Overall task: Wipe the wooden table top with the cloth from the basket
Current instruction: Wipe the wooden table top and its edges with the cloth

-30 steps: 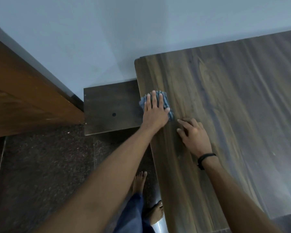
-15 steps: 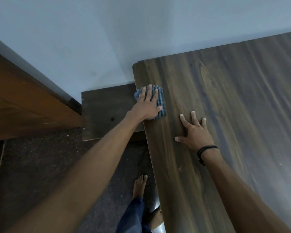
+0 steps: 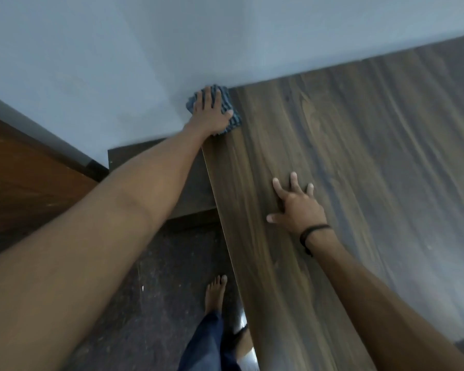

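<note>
The wooden table top (image 3: 359, 162) runs from the wall toward me, filling the right half of the view. A blue striped cloth (image 3: 232, 117) lies bunched at its far left corner, right against the wall. My left hand (image 3: 210, 113) presses flat on the cloth with straight fingers, covering most of it. My right hand (image 3: 296, 204) rests flat on the table nearer to me, fingers spread, with a black band on the wrist. The basket is out of view.
A lower dark wooden shelf (image 3: 196, 183) with a flat top sits left of the table against the pale wall (image 3: 145, 62). A brown wooden door (image 3: 24, 183) stands at far left. My bare foot (image 3: 214, 290) is on the dark speckled floor (image 3: 158, 290) beside the table edge.
My left hand has pushed the cloth along the table's left edge away from me, up to the far corner at the wall. My right hand flattened and stayed pressed on the table.
</note>
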Tool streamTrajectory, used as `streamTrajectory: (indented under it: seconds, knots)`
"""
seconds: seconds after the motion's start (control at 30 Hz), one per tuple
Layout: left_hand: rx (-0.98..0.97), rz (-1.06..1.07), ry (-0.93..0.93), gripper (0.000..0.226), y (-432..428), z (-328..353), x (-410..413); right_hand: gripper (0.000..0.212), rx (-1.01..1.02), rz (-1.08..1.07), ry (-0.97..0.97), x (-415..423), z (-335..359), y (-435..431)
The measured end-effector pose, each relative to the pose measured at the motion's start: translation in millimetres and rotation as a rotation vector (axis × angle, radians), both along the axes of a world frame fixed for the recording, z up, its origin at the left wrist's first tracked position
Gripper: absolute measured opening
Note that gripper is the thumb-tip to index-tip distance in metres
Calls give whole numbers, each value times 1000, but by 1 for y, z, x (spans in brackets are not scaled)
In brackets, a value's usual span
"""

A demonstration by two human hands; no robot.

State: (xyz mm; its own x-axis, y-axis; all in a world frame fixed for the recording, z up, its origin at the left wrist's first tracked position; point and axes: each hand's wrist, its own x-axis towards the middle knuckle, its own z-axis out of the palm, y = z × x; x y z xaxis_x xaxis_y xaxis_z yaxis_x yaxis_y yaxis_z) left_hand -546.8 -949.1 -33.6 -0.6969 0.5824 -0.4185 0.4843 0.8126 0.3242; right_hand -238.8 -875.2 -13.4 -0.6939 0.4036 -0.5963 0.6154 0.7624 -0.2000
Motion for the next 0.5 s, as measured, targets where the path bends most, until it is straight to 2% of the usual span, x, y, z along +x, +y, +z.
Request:
streamTrajectory:
  seconds: [0.2,0.5]
  knots:
    - [-18,-64,8,76,-27,-9,55,105,-6,28,1,4,2,2]
    - [-48,-144,-12,74,-87,-3,215,99,16,101,-42,25,4,-9]
